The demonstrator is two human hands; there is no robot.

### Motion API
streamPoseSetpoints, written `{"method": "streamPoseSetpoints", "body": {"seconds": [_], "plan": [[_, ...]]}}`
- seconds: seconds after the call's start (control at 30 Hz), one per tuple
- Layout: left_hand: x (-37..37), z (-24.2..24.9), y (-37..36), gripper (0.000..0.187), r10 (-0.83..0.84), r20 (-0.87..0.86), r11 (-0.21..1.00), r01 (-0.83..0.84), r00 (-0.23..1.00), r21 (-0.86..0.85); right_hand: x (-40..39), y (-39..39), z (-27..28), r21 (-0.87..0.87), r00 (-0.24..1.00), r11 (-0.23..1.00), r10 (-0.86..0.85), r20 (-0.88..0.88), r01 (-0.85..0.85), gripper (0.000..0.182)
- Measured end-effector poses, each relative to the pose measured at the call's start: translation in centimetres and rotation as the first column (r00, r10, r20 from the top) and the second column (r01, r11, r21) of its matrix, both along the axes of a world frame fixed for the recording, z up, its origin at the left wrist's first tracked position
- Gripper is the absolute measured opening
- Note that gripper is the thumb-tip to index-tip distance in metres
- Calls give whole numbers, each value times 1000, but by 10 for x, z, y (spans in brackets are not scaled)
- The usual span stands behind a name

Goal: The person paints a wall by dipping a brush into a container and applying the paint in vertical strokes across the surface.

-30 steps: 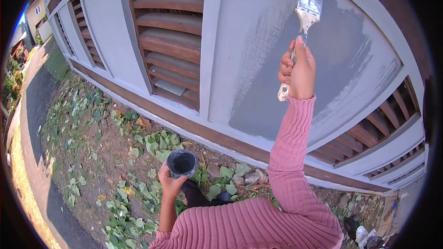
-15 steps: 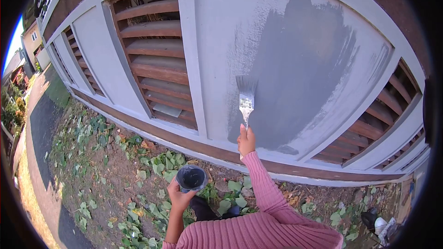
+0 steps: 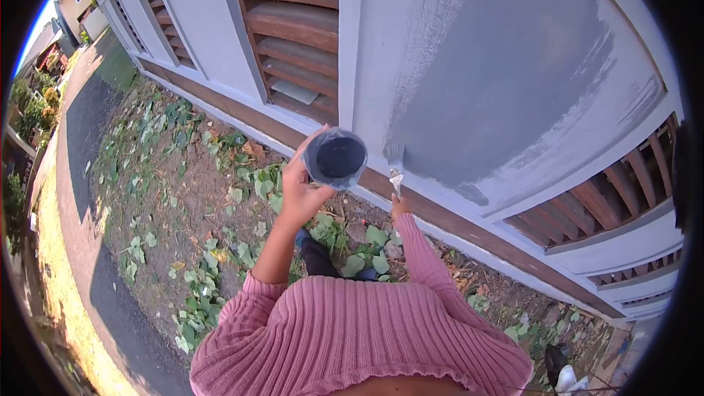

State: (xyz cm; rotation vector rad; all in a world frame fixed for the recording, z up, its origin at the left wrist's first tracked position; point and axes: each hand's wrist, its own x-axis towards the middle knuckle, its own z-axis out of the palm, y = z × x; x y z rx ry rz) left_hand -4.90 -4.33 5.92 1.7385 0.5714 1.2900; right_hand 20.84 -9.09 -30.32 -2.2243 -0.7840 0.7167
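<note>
My left hand (image 3: 302,189) is wrapped around a paint cup (image 3: 357,176), which has dark grey paint inside and smears on its rim. In my right hand (image 3: 400,207) is a paintbrush (image 3: 396,169), gripped by its handle. The brush's grey bristles point up and lie right at the lower left part of the wall panel (image 3: 400,37). A broad patch of darker grey paint (image 3: 506,66) covers the panel's middle, with streaky edges over the paler surface.
Brown wooden louvres (image 3: 293,22) flank the panel on the left, with more louvres (image 3: 601,191) at right. Below the wall runs soil with leafy plants (image 3: 264,183). A path (image 3: 81,205) lies far left; shoes (image 3: 565,374) sit at lower right.
The brush has moved down to the lower left of the painted patch. My left hand has raised the cup, which appears closer to the camera. The view has tilted down and turned left.
</note>
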Motion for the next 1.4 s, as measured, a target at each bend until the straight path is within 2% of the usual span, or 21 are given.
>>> {"method": "streamPoseSetpoints", "body": {"seconds": [0.07,0.1,0.17,0.23,0.33,0.47,0.5,0.6,0.7,0.73,0.8,0.83,0.9,0.93,1.0,1.07,1.13,1.27,1.33,1.37,1.4], "plan": [[10,25,10,51,20,19,965,-24,1000,261,3,-30,-4,-46,962,998,22,-273,-35,32],[15,38,10,51,13,51,951,-28,999,308,-22,-52,76,-187,787,978,-189,-588,95,27],[22,58,8,51,9,80,935,-37,997,353,-30,-94,103,-137,775,988,-141,-616,72,23],[28,70,8,51,-23,138,861,-51,990,506,-19,-134,116,-106,707,994,-70,-704,-7,20],[37,77,1,51,-40,160,841,-54,986,539,-7,-191,176,56,715,998,9,-699,42,18],[57,74,-5,52,-56,145,843,-31,988,537,4,-238,295,228,804,967,44,-593,115,28],[63,73,-8,53,-76,155,875,-9,985,484,7,-249,323,285,823,950,59,-566,127,30],[77,70,-13,54,-120,149,901,45,982,431,9,-275,401,459,942,886,210,-261,-71,33],[89,68,-20,55,-146,130,900,77,981,429,3,-291,456,467,972,853,188,137,-231,36],[92,67,-22,55,-148,119,902,84,982,424,0,-291,473,468,975,856,174,137,-219,36],[98,63,-23,56,-176,122,899,109,977,423,-8,-287,501,384,906,840,263,331,-384,37],[100,62,-24,56,-190,126,899,121,974,421,-9,-284,510,385,908,842,255,331,-377,37],[105,62,-23,57,-196,101,883,131,975,451,-12,-276,527,237,756,804,349,554,-545,37],[107,61,-23,57,-194,77,866,133,978,482,-16,-273,537,237,758,807,347,553,-541,37],[108,61,-26,56,-193,67,865,138,979,483,-27,-265,552,84,719,863,358,595,-499,38],[109,63,-28,56,-192,55,863,142,980,486,-33,-257,555,95,698,869,321,640,-486,38],[111,65,-29,53,-169,35,820,120,985,559,-39,-249,567,-62,611,901,340,715,-428,36],[113,63,-28,55,-114,-15,775,98,993,624,-49,-234,577,-206,529,893,409,743,-401,36],[114,62,-28,56,-104,-29,764,99,994,637,-60,-223,577,-342,360,896,430,828,-283,35],[116,63,-30,56,-111,-38,761,109,993,639,-68,-216,578,-337,370,899,425,826,-280,35],[117,64,-33,55,-144,-24,779,128,989,614,-76,-207,580,-430,247,877,475,845,-215,35]]}}
